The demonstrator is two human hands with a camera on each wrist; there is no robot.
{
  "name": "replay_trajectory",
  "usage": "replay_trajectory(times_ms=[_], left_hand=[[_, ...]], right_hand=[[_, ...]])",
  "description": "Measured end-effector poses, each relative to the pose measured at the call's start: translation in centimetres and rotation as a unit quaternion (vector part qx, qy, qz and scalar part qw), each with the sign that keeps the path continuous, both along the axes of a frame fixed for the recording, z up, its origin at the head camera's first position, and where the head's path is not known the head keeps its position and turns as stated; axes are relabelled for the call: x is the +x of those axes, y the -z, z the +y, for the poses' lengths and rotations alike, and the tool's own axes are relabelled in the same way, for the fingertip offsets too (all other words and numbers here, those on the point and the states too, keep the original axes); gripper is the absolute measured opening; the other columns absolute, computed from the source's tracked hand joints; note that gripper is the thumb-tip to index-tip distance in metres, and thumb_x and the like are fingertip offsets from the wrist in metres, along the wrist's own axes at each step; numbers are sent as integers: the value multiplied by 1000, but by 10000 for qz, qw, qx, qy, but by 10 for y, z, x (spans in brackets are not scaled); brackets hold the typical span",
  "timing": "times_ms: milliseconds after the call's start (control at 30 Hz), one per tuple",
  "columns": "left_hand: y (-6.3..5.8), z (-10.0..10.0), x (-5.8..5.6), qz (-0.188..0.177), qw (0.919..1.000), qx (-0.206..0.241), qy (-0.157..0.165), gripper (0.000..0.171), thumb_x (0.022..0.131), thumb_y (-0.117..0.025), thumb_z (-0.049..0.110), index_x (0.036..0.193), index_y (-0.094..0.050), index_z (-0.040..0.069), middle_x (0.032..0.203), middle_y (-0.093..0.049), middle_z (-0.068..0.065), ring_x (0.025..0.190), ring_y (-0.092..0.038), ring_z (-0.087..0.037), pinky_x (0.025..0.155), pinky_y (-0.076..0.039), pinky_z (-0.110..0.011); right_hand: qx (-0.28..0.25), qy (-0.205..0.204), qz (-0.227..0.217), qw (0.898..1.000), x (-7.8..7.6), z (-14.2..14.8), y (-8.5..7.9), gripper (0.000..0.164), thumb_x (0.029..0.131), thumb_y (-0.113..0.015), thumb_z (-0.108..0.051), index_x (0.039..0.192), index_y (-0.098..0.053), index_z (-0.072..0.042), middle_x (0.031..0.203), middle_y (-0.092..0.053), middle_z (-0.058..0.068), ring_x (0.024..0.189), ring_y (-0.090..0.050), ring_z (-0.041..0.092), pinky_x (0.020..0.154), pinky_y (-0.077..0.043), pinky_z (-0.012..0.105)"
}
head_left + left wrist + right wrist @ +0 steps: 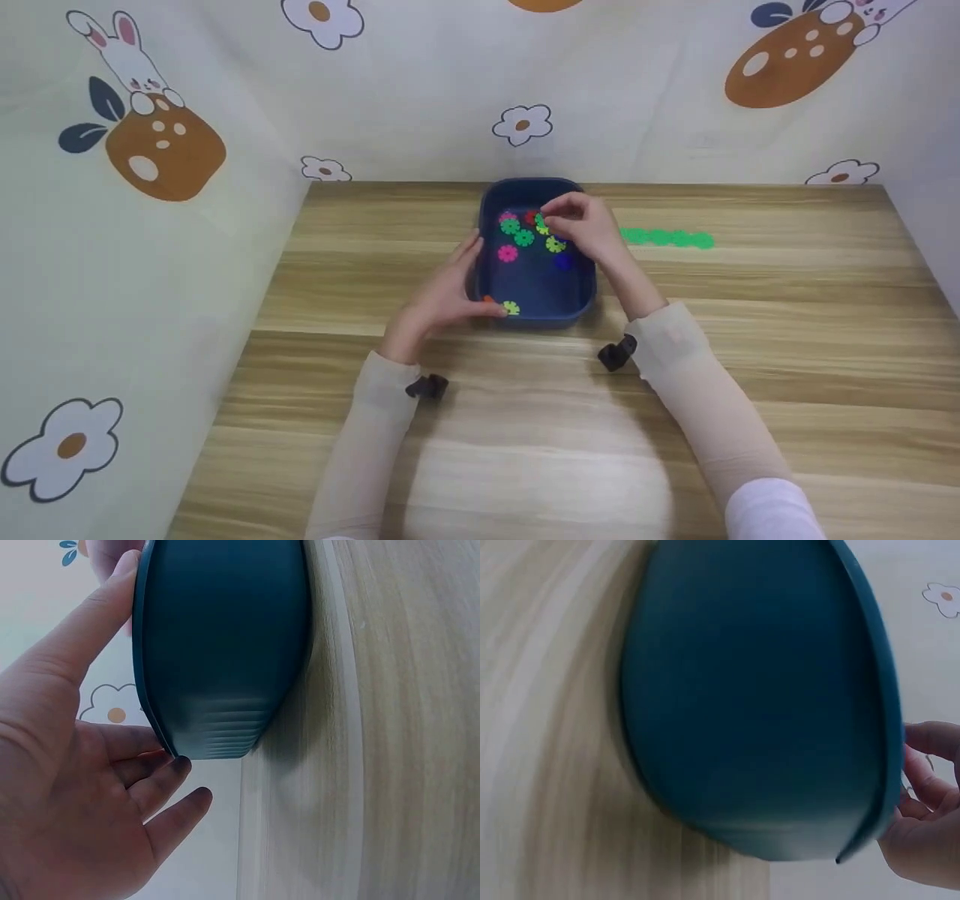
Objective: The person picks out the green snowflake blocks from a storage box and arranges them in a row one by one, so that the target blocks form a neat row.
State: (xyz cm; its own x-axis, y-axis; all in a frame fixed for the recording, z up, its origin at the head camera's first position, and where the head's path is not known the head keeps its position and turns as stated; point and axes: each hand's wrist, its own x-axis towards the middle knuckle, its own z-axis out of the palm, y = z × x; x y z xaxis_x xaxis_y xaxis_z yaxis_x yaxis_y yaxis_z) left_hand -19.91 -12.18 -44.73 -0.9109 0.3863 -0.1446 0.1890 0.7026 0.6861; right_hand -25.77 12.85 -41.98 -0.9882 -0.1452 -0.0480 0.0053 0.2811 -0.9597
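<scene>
A dark blue plastic bin point(536, 289) stands on the table, with several colourful notched snowflake discs inside: pink point(508, 253), green point(524, 238), yellow point(555, 244) and blue point(563, 261). My left hand point(448, 291) holds the bin's near left part, thumb along the near rim and fingers against the left side; the left wrist view shows fingertips at the rim. Over the bin's far right part, my right hand point(589, 225) pinches a green disc point(540, 220) between thumb and forefinger. In the right wrist view the bin's wall hides those fingertips.
A row of joined green discs point(667, 238) lies on the wooden table point(787, 315) right of the bin, partly behind my right hand. A yellow disc point(511, 307) sits near my left thumb. A patterned cloth wall point(420, 97) rises behind the table.
</scene>
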Motion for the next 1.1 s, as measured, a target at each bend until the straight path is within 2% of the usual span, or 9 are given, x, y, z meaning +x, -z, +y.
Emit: replay_trajectory(times_ms=[133, 367, 533, 667, 833, 1000, 1100], left_hand=[[0, 1, 0, 0, 10000, -47, -6, 119, 73, -85, 52, 161, -14, 14, 170, -6, -3, 156, -15, -26, 126, -22, -47], [1, 3, 0, 80, 9999, -121, 56, 119, 73, -85, 52, 161, -14, 13, 170, -7, -3, 156, -17, -26, 125, -23, -47], [0, 4, -1, 116, 9998, -119, 126, 117, 74, -85, 48, 161, -15, 11, 170, -7, -6, 156, -17, -28, 125, -24, -47], [-1, 3, -1, 106, 9998, -27, 152, 117, 75, -86, 45, 160, -15, 9, 170, -7, -8, 155, -17, -30, 125, -23, -47], [-2, 2, -1, 28, 9999, -64, 97, 118, 74, -86, 47, 161, -14, 11, 170, -6, -4, 155, -18, -29, 125, -25, -47], [-2, 0, -1, -59, 9998, -170, 36, 119, 74, -85, 51, 161, -13, 15, 170, -5, -2, 155, -19, -28, 124, -26, -48], [-2, -1, 0, -72, 9998, -172, 13, 119, 74, -84, 52, 161, -13, 15, 170, -6, -1, 155, -20, -27, 124, -27, -48]], right_hand=[[106, -172, 45, 9998, -2, -11, 6, 24, 94, -65, -8, 115, -68, 4, 117, -69, 19, 93, -69, 16, 78, -59, 19], [522, -138, 115, 9985, -7, -25, 22, 27, 92, -69, -13, 116, -69, 1, 121, -69, 18, 99, -68, 17, 81, -55, 22], [933, -105, -2, 9956, -13, -28, 34, 31, 94, -69, -16, 119, -68, 1, 125, -67, 18, 117, -65, 28, 100, -53, 36], [1430, -359, -105, 9890, -15, -31, 37, 34, 96, -66, -16, 125, -65, 1, 130, -65, 19, 124, -61, 31, 107, -49, 41], [1790, -556, -232, 9820, -15, -33, 38, 30, 96, -65, -16, 122, -67, -1, 126, -68, 17, 117, -63, 28, 103, -50, 39], [1732, -588, -325, 9826, -13, -35, 39, 23, 93, -66, -9, 114, -71, -2, 116, -72, 17, 102, -66, 24, 90, -53, 34], [1614, -550, -329, 9848, -13, -36, 40, 28, 90, -69, -6, 118, -69, -1, 119, -71, 18, 106, -67, 27, 93, -54, 36]])
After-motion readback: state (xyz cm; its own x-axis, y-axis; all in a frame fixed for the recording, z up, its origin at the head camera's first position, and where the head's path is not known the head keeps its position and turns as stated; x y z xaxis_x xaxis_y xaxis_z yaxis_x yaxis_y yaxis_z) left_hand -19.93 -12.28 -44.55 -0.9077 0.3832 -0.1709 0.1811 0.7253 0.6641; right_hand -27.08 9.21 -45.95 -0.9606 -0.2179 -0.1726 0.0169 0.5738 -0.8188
